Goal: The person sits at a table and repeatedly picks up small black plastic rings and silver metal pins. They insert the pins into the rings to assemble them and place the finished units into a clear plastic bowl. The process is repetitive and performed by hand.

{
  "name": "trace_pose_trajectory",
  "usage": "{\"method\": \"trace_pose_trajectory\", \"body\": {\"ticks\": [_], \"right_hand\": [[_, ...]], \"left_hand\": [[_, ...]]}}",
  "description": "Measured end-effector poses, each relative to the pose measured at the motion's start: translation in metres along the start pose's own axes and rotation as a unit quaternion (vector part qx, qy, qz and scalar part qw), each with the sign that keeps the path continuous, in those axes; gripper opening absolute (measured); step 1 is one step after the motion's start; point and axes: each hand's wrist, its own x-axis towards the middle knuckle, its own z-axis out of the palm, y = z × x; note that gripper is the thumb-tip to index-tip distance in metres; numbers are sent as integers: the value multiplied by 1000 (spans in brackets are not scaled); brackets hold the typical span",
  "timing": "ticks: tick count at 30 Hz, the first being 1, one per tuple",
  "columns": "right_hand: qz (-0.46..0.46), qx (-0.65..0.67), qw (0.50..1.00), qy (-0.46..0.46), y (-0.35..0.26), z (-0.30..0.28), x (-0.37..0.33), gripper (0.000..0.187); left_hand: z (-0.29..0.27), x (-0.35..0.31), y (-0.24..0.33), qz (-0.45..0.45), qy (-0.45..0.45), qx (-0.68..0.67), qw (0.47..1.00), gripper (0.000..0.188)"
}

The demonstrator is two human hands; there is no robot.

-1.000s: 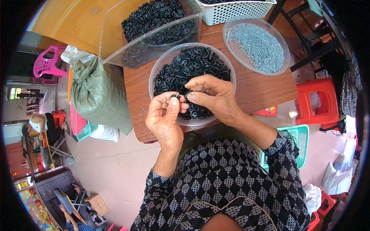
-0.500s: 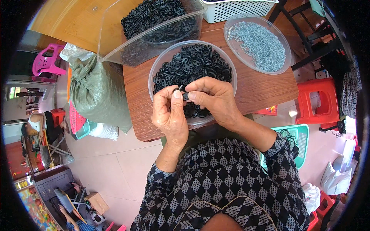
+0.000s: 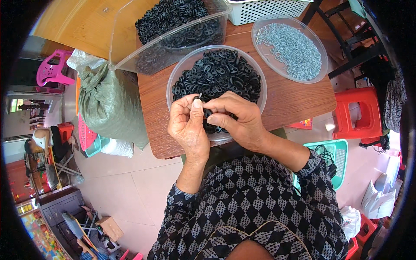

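My left hand [image 3: 190, 125] is closed, thumb against curled forefinger, pinching a small black plastic piece [image 3: 196, 98] with a thin silvery metal pin [image 3: 200, 95] sticking up from it. Close beside it on the right is my right hand [image 3: 240, 119], fingers curled, the forefinger tip by the left thumb. Something dark shows between its thumb and fingers, but I cannot make out whether it is a held piece or the pile behind. Both hands are over the near part of a round clear plastic bowl [image 3: 170, 82] heaped with small black two-holed pieces [image 3: 221, 71].
The bowl stands on a wooden table [image 3: 281, 102]. Behind it, a clear bin [image 3: 113, 43] holds more black pieces. A round tray [image 3: 320, 78] of silvery screws lies right of it, near a white basket [image 3: 268, 12]. A green sack [image 3: 110, 104] stands left, a red stool [image 3: 357, 115] right.
My right thumb has moved down, away from the left fingertips, and its grip has loosened. My left hand has shifted slightly left, still pinching the black piece with the pin.
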Motion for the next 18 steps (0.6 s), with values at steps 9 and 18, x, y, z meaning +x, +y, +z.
{"method": "trace_pose_trajectory", "body": {"ticks": [9,18], "right_hand": [[-224,-229,947,29,19,4,8,20],[-229,-265,936,-37,11,0,4,28]], "left_hand": [[10,-5,1,-91,15,-102,991,5],[6,-3,-2,-185,44,-182,965,4]]}}
